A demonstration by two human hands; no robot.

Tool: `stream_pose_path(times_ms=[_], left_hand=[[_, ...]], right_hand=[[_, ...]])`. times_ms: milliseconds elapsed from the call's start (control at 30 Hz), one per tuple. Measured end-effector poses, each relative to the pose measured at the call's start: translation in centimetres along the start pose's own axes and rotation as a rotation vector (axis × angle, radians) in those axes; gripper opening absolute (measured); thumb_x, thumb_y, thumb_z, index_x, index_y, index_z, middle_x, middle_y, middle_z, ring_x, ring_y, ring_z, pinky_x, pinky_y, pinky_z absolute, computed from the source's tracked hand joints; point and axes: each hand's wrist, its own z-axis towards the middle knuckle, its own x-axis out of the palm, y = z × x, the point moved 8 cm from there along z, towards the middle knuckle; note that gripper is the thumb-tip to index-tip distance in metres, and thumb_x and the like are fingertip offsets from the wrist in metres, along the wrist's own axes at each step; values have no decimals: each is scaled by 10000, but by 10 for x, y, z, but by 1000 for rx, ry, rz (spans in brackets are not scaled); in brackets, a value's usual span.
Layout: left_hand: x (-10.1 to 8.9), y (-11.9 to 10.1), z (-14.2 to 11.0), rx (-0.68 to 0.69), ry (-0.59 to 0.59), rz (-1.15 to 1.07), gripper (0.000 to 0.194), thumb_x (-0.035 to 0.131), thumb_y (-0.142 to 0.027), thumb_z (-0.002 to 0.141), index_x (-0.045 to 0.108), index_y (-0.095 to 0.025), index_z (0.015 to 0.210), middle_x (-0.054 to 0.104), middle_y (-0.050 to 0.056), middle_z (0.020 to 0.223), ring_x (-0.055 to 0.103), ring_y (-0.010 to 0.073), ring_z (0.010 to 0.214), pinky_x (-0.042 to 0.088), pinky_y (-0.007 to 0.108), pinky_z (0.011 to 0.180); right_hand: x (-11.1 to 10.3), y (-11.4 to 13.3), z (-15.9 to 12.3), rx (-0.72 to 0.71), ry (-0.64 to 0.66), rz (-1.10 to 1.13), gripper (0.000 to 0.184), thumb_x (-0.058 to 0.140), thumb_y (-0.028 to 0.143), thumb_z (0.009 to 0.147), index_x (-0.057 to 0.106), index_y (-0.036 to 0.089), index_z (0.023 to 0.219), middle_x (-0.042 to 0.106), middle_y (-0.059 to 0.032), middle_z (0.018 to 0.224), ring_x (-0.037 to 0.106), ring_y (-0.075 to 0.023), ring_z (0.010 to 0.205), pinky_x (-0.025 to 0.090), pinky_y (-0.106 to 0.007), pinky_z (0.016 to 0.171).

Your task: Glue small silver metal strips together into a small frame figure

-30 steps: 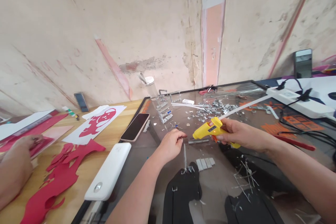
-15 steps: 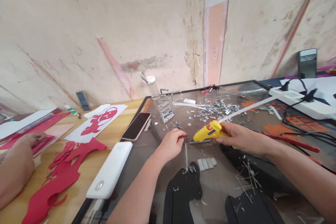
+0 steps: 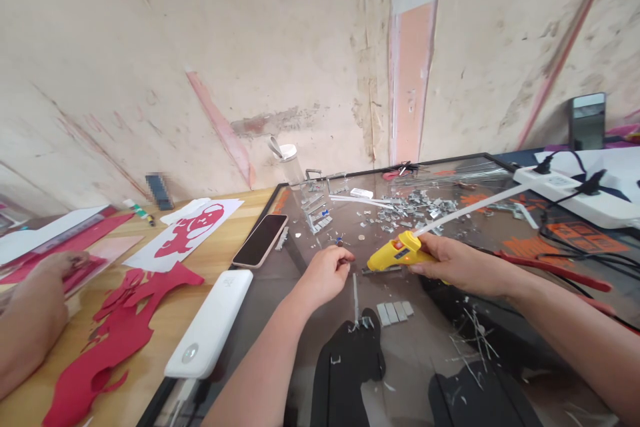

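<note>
My right hand [image 3: 445,259] is wrapped round a yellow hot glue gun [image 3: 400,251], with a long white glue stick [image 3: 465,205] rising from its back. The nozzle points left, just above a narrow grey strip [image 3: 383,269] on the dark glass tabletop [image 3: 345,363]. To the left of the nozzle, my left hand [image 3: 327,273] is closed with its fingertips pinched; what they hold, if anything, I cannot make out. A thin pale strip [image 3: 355,293] stands below the fingers. Several flat grey pieces [image 3: 395,312] lie side by side nearer me.
Small silvery pieces [image 3: 415,207] are scattered behind the glue gun. A white power strip [image 3: 575,195] and red-handled pliers [image 3: 555,267] are at right. A phone [image 3: 260,240], a white power bank [image 3: 210,323] and red cut paper [image 3: 105,360] lie left, near another person's hand [image 3: 55,270].
Almost nothing differs. My left hand and the glue gun have shifted very slightly, with the nozzle still over the grey strip.
</note>
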Motion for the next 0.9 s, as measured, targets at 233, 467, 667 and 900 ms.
stream_pose_path(times_ms=[233,467,667,900], left_hand=[[-5,-3,-3,-57,28,-1,233,479,-153,792,678,-154,912,687,54,880,608,151,726,453,246,657],[-4,2,-15,-237,164,0,242,607,-407,681,608,-172,624,603,-9,602,514,121,549,346,220,478],[2,-2,-17,-259,212,58,144,577,-292,635,607,-169,567,559,-19,529,475,101,507,321,208,462],[4,3,-17,-314,256,26,121,501,-184,593,591,-162,516,499,-23,473,430,94,462,301,205,431]], right_hand=[[0,-1,0,-1,0,8,380,570,311,774,560,180,1130,667,-52,1120,602,-254,1022,461,-347,904],[-3,-2,-1,-9,-2,7,374,570,326,787,559,174,1128,663,-59,1126,595,-257,1040,454,-351,920],[-6,-3,-1,-11,-36,28,392,594,337,760,584,197,1126,674,-47,1111,604,-272,1032,466,-366,905],[-3,-2,0,-9,-27,-4,364,579,325,788,552,185,1123,672,-49,1081,608,-253,997,470,-335,877]])
